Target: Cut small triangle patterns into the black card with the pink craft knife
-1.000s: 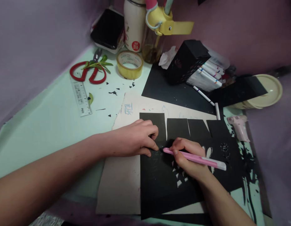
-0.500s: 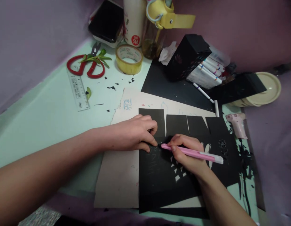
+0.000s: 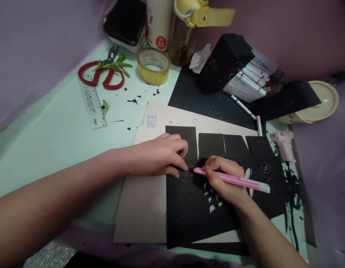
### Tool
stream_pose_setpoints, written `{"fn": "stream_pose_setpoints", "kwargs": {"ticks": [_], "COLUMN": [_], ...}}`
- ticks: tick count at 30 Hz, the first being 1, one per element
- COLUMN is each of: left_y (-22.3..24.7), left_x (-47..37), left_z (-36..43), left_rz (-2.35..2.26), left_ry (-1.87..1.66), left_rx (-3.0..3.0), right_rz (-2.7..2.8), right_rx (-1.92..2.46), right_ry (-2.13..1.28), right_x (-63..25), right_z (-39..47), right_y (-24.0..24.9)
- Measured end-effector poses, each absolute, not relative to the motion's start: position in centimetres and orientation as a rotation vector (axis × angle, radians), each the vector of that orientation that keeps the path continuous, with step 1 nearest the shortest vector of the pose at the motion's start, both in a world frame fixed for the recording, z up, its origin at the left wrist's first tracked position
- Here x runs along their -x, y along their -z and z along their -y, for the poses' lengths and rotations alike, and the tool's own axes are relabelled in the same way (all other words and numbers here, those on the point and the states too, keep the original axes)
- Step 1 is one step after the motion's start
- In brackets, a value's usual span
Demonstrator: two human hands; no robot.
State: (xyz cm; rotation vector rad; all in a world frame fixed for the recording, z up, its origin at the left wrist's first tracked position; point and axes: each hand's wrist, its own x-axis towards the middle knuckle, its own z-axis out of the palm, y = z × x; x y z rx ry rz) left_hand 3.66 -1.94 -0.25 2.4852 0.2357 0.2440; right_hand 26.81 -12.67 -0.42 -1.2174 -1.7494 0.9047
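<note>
Hands: right hand (image 3: 224, 182) hides the pink knife (image 3: 233, 180) tip on black paper (image 3: 189, 208).

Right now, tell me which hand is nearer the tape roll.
Left. The left hand presses the black paper below the tape roll; the right hand, holding the pink knife, is farther off to the right.

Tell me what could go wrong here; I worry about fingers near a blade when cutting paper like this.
1. The left hand pins the black paper with fingertips right beside the tip of the pink craft knife in the right hand; a slip could nick them.
2. The narrow strips between the cut-out shapes look fragile and might tear.
3. A deep cut could score the cardboard beneath.
</note>
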Motion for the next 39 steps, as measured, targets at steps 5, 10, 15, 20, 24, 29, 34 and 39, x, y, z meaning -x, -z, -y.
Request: {"fn": "stream_pose_setpoints", "kwargs": {"ticks": [5, 10, 15, 20, 24, 29, 34, 39], "left_y": [0.13, -0.15, -0.22, -0.24, -0.27, 0.07, 0.43, 0.10], "left_x": [-3.77, -3.83, -3.75, -3.76, -3.84, -3.81, -3.76, -3.73], "left_z": [1.91, 1.92, 1.96, 1.96, 1.92, 1.89, 1.84, 1.94], "left_rz": [-0.246, -0.245, -0.254, -0.253, -0.248, -0.235, -0.226, -0.241], "left_ry": [-0.220, -0.185, -0.189, -0.186, -0.187, -0.216, -0.253, -0.228], "left_rx": [-2.505, -2.504, -2.503, -2.501, -2.499, -2.512, -2.520, -2.509], "right_rz": [1.751, 1.692, 1.727, 1.744, 1.758, 1.766, 1.790, 1.816], "right_rx": [1.220, 1.198, 1.185, 1.187, 1.184, 1.182, 1.190, 1.206], "right_ry": [-0.899, -0.876, -0.884, -0.883, -0.888, -0.873, -0.874, -0.815], "right_x": [-26.99, -27.19, -27.17, -27.26, -27.33, -27.06, -27.03, -27.10], "right_z": [12.72, 12.72, 12.89, 12.93, 12.84, 12.80, 12.88, 13.26], "right_y": [0.70, 0.87, 0.87, 1.03, 1.01, 0.60, 0.56, 0.56]}}
